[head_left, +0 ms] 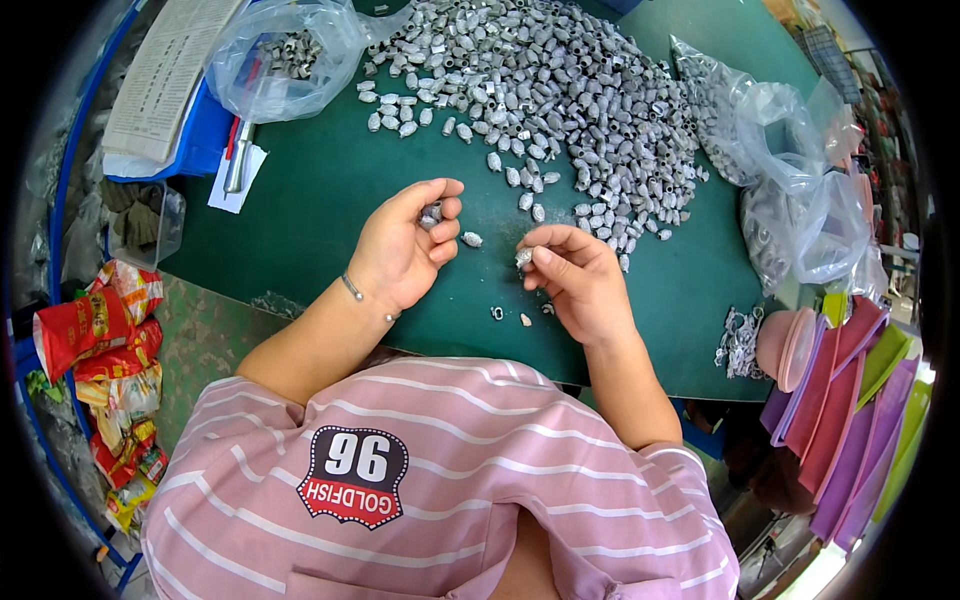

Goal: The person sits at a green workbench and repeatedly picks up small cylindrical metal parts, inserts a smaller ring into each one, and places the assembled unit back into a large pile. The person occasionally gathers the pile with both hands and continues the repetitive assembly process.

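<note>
My left hand (405,235) is turned palm inward, its fingers curled round a small grey metal bead (431,213). In a pinch between thumb and forefinger, my right hand (580,280) grips another silvery metal bead (524,258). Between the two hands a loose bead (472,239) lies on the green tabletop (330,215). Small broken bits (497,313) rest just below, by the right fingertips. Beyond both hands spreads a big heap of the same barrel-shaped metal beads (600,120), some showing open holes.
Clear plastic bags (790,180) sit at the table's right edge, near a pile of small metal pieces (740,343) and pink bowls (790,345). At far left are a bag of parts (285,60), a blue tray (205,130), a metal-shafted tool (238,160) and a clear tub (145,225).
</note>
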Demonstrator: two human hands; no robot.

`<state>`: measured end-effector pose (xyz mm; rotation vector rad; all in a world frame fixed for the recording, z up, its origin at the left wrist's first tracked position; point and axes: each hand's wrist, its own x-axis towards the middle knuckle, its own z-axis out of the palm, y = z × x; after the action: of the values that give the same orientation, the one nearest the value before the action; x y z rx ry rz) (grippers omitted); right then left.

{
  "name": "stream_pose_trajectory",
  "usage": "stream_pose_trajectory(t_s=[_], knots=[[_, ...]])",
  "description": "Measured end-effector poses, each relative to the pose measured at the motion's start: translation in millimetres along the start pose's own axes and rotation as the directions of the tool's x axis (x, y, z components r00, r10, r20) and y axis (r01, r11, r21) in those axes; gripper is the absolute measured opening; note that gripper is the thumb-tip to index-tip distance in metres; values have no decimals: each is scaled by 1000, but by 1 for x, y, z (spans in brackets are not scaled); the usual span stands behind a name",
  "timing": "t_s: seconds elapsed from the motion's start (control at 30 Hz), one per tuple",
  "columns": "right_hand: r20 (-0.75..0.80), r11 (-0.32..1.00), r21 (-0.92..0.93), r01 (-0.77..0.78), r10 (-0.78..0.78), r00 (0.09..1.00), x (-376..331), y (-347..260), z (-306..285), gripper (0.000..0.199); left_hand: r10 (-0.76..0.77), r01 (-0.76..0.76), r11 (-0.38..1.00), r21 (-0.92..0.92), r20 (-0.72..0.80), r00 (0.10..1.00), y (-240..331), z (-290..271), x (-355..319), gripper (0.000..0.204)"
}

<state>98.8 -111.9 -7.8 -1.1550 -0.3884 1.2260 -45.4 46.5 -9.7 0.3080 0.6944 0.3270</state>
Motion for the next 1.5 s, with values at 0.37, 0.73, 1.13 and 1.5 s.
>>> stream_pose_trajectory(t_s=[0.37,0.73,1.13,1.5], knots=[[196,812,538,-226,140,970,-4,1,-1,15,-121,120,986,117,5,993,-16,8,-10,17],[-104,506,-820,267,-592,799,17,-12,-3,15,-445,423,894,151,182,877,-23,3,-13,18],[-21,743,-534,405,-490,871,21,-2,-5,41,16,-436,263,861,448,894,-17,8,-20,13],[19,854,-233,466,-475,880,5,-11,-1,48,-149,-669,-220,710,653,743,-25,-3,-18,16]])
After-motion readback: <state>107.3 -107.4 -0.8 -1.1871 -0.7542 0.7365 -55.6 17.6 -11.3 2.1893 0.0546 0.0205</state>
